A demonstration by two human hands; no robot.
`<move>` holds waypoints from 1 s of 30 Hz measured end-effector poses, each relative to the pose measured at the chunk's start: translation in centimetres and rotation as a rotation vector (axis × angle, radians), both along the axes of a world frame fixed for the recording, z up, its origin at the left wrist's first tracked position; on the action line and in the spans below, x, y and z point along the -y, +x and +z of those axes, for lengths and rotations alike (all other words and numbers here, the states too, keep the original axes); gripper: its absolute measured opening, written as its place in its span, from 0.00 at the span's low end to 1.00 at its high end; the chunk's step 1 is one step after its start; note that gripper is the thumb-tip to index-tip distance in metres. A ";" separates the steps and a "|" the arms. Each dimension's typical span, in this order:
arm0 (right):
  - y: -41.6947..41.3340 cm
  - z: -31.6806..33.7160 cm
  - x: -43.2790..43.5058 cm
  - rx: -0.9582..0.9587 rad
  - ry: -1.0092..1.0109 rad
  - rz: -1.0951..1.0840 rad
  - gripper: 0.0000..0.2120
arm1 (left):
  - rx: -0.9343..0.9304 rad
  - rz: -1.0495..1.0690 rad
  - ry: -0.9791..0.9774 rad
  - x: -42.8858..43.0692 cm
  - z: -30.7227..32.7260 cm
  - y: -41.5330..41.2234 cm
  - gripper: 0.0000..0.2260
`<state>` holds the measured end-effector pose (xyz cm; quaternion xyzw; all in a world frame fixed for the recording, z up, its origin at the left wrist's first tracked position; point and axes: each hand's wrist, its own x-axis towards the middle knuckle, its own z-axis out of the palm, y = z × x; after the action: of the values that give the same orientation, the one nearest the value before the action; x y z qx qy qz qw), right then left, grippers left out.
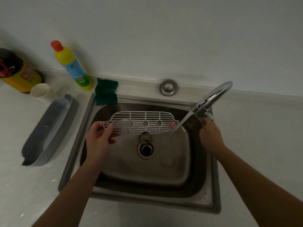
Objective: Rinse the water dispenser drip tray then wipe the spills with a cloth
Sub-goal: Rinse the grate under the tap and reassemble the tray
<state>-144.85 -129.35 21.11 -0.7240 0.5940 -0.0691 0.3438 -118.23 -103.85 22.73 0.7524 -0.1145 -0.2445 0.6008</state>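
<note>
A white slotted drip tray grate with a red dot at its right end is held flat over the steel sink. My left hand pinches its left end. Water runs from the chrome faucet onto the grate's right tip. My right hand grips the faucet handle at the sink's right rim. The grey drip tray basin lies on the counter left of the sink. A dark green cloth hangs over the sink's back left rim.
A yellow and green cleaner bottle with a red cap stands behind the cloth. A white paper cup and a dark-lidded yellow jar sit at far left. A round metal cap lies behind the sink. The sink drain is uncovered.
</note>
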 end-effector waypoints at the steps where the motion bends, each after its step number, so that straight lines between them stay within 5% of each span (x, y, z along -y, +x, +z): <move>1: -0.2 -0.2 0.2 0.000 -0.034 -0.012 0.14 | -0.016 0.008 -0.002 -0.1 -0.1 0.0 0.03; 15: -1.5 -0.1 3.3 0.014 -0.062 -0.073 0.17 | -0.085 0.023 0.010 -1.5 0.7 -2.0 0.04; 21: -1.4 2.3 -2.4 0.209 0.094 0.260 0.21 | -0.138 0.060 -0.003 -2.7 1.6 -4.3 0.04; 27: -1.9 3.3 -5.5 0.196 -0.048 0.499 0.34 | -0.219 0.171 -0.060 -4.8 3.0 -7.3 0.07; 30: -1.4 3.0 -5.0 0.217 -0.062 0.533 0.30 | -0.164 0.197 -0.071 -6.4 4.0 -9.0 0.07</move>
<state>-146.23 -124.32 24.06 -0.8531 0.3402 -0.0714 0.3892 -127.24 -97.44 26.68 0.7158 0.0009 -0.2409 0.6554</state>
